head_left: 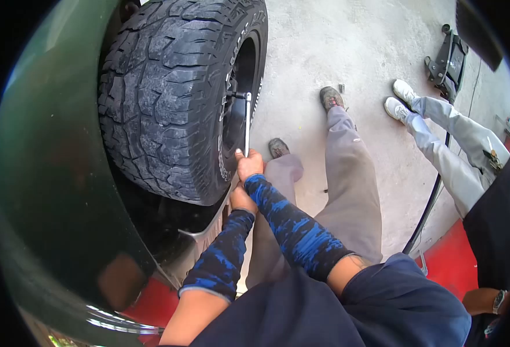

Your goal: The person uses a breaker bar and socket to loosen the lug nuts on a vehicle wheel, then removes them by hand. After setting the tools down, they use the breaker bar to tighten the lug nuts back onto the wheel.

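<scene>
Head: wrench (pixel 247 124) vertical, working end uppermost

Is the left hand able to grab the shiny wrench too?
Probably yes. The left hand sits just under the right hand, which grips the wrench at its lower end. The bar above is bare, so there looks to be room.

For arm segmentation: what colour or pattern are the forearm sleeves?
Mottled blue and black sleeves, up to the right hand gripping the wrench; head view.
</scene>
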{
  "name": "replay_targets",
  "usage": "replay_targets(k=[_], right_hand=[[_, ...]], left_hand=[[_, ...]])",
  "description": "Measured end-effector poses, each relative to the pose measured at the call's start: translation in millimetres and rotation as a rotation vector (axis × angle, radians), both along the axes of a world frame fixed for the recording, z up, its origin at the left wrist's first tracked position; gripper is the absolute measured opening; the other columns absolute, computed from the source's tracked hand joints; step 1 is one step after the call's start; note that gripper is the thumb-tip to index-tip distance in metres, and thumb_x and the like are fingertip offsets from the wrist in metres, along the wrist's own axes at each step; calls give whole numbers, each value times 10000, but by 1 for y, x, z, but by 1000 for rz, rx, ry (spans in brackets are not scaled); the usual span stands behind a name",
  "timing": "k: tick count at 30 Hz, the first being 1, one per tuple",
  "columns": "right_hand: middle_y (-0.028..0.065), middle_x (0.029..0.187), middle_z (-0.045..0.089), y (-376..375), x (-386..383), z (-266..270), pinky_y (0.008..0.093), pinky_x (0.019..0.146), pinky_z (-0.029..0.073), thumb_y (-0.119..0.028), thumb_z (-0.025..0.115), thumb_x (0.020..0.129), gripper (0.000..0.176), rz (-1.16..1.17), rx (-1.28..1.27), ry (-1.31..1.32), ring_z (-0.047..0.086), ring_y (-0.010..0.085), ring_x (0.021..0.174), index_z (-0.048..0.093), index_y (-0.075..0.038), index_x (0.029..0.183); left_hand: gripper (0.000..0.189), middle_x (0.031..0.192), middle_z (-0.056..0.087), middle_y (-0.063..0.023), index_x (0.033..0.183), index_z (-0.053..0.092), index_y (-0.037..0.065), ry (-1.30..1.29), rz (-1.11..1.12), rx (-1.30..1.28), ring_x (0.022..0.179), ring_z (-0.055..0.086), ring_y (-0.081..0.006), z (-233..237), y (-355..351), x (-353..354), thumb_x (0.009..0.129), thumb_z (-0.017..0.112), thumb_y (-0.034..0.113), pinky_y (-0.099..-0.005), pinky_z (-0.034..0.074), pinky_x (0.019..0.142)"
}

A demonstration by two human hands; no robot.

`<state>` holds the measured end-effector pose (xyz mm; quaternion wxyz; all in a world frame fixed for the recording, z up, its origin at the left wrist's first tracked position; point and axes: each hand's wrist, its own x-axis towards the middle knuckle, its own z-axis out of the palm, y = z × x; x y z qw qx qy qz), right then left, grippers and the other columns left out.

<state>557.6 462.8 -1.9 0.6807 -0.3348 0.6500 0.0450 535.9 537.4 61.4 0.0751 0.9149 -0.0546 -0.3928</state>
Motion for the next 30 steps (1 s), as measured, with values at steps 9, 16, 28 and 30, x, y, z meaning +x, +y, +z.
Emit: replay_targets(k=[9, 16, 28, 30], right_hand=[[295, 1314, 494, -73, -51, -240, 449, 1040, 425, -466, 740, 795, 700, 773, -87, -202, 502, 443, 1219, 545, -9, 1288], [85, 897, 621, -154, -174, -325, 295, 653, 472, -267, 619, 940, 409, -274, -30, 159, 569, 155, 768, 576, 26, 1223], [169, 975, 655, -153, 1, -186, 407, 799, 549, -432, 607, 929, 549, 134, 519, -600, 658, 276, 924, 557, 4, 1258], [145, 921, 638, -155, 39, -154, 380, 655, 564, -413, 600, 936, 489, -104, 800, -793, 658, 251, 750, 563, 0, 1195]], left_hand=[[454, 1246, 646, -116, 1304, 567, 53, 251, 496, -200, 1095, 631, -249, -380, -20, -35, 1002, 457, 375, -376, 509, 881], [483, 1108, 584, -55, 1151, 524, 76, 624, 1136, -1580, 1078, 533, -265, -355, -435, 74, 972, 495, 523, -498, 430, 930], [442, 573, 563, 35, 665, 498, 142, 1682, 1271, -838, 534, 580, -163, 44, -189, -16, 1036, 412, 366, -442, 507, 760], [443, 545, 470, 26, 639, 476, 122, 975, 1195, 43, 463, 467, -144, 60, -79, -26, 996, 513, 381, -312, 483, 606]])
